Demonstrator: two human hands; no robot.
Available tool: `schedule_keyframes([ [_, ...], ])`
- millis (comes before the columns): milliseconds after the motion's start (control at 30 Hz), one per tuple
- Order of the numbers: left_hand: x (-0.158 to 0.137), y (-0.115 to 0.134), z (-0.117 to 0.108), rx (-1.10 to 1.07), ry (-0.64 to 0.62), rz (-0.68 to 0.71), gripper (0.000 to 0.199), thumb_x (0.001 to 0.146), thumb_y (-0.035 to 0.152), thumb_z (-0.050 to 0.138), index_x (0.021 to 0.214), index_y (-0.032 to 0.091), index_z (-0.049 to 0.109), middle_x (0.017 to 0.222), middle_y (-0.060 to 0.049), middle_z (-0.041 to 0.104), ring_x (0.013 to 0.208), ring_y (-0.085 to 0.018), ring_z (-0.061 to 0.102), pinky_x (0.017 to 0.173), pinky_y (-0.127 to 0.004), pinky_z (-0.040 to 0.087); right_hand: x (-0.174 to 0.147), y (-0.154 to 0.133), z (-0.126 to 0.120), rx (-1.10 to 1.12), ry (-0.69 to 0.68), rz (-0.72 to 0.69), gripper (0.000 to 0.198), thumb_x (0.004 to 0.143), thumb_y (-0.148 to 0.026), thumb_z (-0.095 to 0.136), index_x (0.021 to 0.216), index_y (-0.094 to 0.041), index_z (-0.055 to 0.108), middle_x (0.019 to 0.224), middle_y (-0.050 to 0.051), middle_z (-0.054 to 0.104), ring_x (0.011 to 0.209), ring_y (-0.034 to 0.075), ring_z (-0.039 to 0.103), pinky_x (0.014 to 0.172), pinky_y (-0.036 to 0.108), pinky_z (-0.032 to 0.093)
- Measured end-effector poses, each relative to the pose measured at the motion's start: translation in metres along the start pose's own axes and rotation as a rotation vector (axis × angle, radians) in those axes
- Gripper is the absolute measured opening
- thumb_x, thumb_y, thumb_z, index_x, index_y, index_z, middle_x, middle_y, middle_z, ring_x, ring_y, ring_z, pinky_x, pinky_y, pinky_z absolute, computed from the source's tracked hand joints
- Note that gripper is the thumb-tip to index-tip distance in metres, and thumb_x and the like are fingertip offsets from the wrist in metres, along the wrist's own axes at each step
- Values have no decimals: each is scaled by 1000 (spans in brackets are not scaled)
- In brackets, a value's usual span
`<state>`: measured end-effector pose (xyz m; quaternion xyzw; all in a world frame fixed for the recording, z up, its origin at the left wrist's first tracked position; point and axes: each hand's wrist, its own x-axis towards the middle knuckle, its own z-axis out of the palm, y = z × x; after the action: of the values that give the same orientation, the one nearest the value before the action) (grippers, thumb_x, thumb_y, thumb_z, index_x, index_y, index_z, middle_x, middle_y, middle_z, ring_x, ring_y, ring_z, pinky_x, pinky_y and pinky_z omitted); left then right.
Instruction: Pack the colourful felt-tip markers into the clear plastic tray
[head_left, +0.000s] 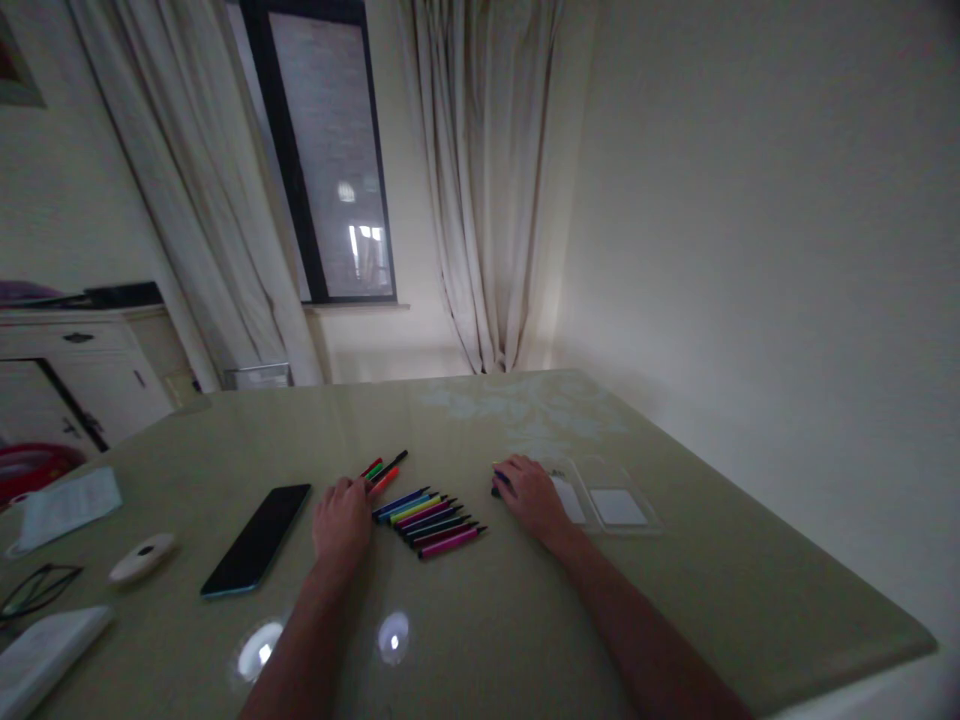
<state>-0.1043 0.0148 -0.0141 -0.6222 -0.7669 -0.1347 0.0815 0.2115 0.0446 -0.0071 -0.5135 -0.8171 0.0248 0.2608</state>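
On the table, my left hand [343, 515] is closed at the near ends of a few felt-tip pens [385, 482] in red, green, black and orange, which point away to the right. Just right of it, a slanted row of several felt-tip pens [431, 522] in blue, yellow, purple, dark and pink lies side by side. My right hand [531, 495] is curled with the fingers down over small dark and yellow pen ends [500, 484], mostly hidden under the fingers. Beside and partly beneath that hand lies an open clear plastic case [619, 505] with white inserts.
Left of my left hand lies a black phone [256, 540]. Farther left are a white oval mouse-like object [142, 558], glasses [37, 590], a white box-like item [52, 655] and a pale face mask [69, 507]. A wall borders the table's right side.
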Motion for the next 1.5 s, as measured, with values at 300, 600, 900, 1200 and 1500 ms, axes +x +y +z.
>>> schedule_keyframes([
  [300, -10, 54, -6, -426, 152, 483, 24, 102, 31, 48, 103, 25, 71, 103, -6, 66, 100, -24, 62, 89, -36, 48, -3, -24, 17, 435, 78, -160, 34, 104, -35, 53, 132, -20, 65, 112, 10, 74, 96, 20, 69, 90, 34, 52],
  [600, -23, 70, -3, -726, -1, 505, 26, 102, 34, 45, 103, 24, 68, 103, -5, 67, 95, -21, 67, 87, -32, 52, -3, -24, 13, 466, 67, -234, 26, 103, -36, 57, 104, -19, 76, 94, 8, 76, 89, 19, 68, 83, 29, 50],
  [900, -11, 62, -12, -696, -40, 346, 34, 101, 40, 43, 105, 23, 72, 105, -7, 77, 99, -25, 71, 91, -36, 52, 5, 6, -8, 349, 132, -136, 32, 106, -34, 49, 105, -21, 79, 94, 7, 77, 86, 19, 70, 80, 28, 52],
  [1200, 10, 2, 13, -457, 51, 139, 35, 100, 38, 47, 108, 20, 76, 113, -11, 73, 104, -26, 69, 94, -37, 51, 3, 37, -10, 137, 157, 134, 27, 102, -28, 54, 104, -19, 79, 94, 8, 70, 86, 19, 67, 80, 28, 50],
  [1500, 14, -2, 20, -315, 96, 9, 42, 102, 33, 39, 117, 16, 75, 117, -12, 70, 108, -26, 67, 98, -35, 50, 0, 10, -3, -119, -28, 109, 23, 98, -16, 54, 105, -18, 76, 105, 12, 72, 98, 24, 65, 89, 32, 47],
])
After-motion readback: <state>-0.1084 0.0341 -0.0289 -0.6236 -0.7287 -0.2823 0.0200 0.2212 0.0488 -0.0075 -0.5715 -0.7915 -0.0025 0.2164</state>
